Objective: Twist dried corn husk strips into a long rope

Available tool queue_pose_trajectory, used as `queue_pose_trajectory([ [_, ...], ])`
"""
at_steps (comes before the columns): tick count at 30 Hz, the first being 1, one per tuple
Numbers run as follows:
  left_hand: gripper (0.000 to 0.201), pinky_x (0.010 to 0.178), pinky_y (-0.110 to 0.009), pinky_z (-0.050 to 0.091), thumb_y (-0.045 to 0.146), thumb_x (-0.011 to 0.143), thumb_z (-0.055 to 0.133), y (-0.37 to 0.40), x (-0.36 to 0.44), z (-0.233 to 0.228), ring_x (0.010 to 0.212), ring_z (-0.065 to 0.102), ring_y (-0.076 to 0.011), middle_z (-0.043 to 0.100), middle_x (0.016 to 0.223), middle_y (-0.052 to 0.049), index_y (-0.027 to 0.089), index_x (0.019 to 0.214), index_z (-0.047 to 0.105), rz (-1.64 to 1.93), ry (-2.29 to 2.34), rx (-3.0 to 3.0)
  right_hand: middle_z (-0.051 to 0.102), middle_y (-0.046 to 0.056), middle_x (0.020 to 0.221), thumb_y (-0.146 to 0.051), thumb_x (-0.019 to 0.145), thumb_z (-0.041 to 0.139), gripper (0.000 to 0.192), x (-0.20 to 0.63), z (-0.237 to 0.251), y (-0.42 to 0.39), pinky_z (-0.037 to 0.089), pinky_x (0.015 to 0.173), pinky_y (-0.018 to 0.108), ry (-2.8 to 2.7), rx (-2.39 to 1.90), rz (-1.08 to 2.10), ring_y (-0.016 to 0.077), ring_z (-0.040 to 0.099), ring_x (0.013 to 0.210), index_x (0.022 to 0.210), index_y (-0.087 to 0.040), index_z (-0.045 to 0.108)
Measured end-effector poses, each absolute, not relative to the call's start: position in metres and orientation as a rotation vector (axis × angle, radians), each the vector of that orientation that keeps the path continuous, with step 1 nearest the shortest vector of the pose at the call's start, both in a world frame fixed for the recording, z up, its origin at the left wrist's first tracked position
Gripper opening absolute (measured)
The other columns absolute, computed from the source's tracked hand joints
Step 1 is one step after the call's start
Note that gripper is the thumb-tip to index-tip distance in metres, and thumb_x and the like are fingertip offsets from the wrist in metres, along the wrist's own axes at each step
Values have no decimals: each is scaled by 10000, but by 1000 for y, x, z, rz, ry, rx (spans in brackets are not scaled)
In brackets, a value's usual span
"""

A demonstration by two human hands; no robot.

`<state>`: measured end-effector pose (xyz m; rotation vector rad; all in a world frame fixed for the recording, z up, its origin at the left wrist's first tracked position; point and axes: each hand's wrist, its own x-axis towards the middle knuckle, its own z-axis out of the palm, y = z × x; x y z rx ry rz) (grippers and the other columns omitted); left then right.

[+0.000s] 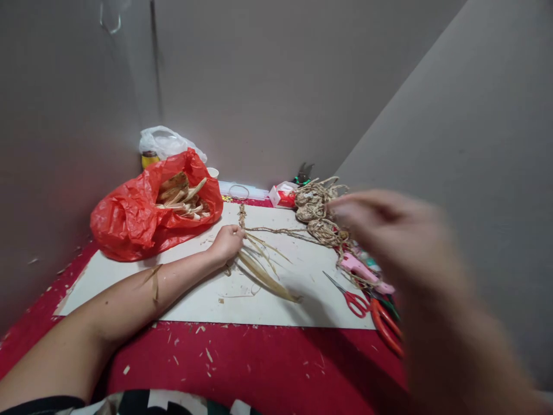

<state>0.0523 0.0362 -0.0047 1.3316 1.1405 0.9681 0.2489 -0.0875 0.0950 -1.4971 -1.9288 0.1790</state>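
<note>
Two scissors lie at the right of the white surface (207, 305): a small red pair (352, 298) and a larger orange pair (386, 328), partly hidden behind the right hand (389, 230). One red bag (142, 216) holds dried strips, too many to count. One pink glue gun (360, 270) lies under tangled twine (317, 213). The right hand is raised and blurred; I cannot tell how far open it is. The left hand (227, 242) is curled tight around a bundle of straw (263, 268) at mid-surface.
</note>
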Motion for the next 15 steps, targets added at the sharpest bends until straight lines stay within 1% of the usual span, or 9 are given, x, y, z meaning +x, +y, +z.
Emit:
queue_pose_trajectory([
  [1,208,477,-197,263,270,794,466,36,52,-4,425,342,-67,417,473,59,161,618,449,967,1127,1324,655,44,849,-465,807,534,419,220,83,-69,470,582,250,-1968,-1559,191,149,567,674,997,-113,662],
  [3,205,475,-195,270,252,787,471,35,52,-3,423,353,-64,425,475,57,158,607,446,971,1101,1315,636,34,658,-364,779,571,264,176,58,-42,380,506,227,-2043,-1689,248,130,504,551,848,-139,691],
  [4,204,468,-194,267,244,784,475,35,51,-3,415,351,-61,425,471,58,157,602,444,970,1093,1310,614,28,609,-294,780,560,183,162,47,-36,343,500,225,-2080,-1740,277,124,480,528,771,-151,674],
  [6,200,439,-192,243,235,786,475,36,50,-3,380,322,-53,411,450,64,158,604,442,952,1081,1293,565,8,570,-183,779,487,178,156,33,-35,301,505,219,-2130,-1742,348,109,445,519,642,-159,598],
  [7,196,420,-193,220,236,793,467,36,50,-3,354,294,-49,396,435,70,161,613,443,934,1073,1274,532,-5,553,-169,774,464,188,163,31,-39,288,498,214,-2141,-1709,410,103,427,515,610,-160,557],
  [9,188,389,-196,178,239,809,448,37,49,-3,313,254,-44,379,415,79,167,635,444,895,1044,1233,477,-22,538,-195,772,446,192,188,35,-49,280,485,206,-2132,-1670,552,99,410,512,589,-164,498],
  [11,186,370,-198,155,238,817,442,38,48,-3,294,247,-41,377,413,80,171,644,437,871,1011,1197,471,-22,544,-263,789,434,213,222,45,-55,290,480,206,-2062,-1745,603,106,427,513,605,-170,486],
  [13,185,359,-198,139,224,813,448,40,47,-3,291,246,-38,374,417,80,174,637,424,854,981,1176,503,-3,555,-304,786,447,231,255,52,-57,304,494,222,-1987,-1980,442,127,462,525,601,-175,494],
  [15,187,350,-203,117,211,809,446,41,46,-3,286,226,-37,359,412,81,178,628,411,832,956,1164,571,51,603,-333,779,471,228,277,53,-55,336,535,255,-1846,-2278,141,180,533,589,632,-174,543],
])
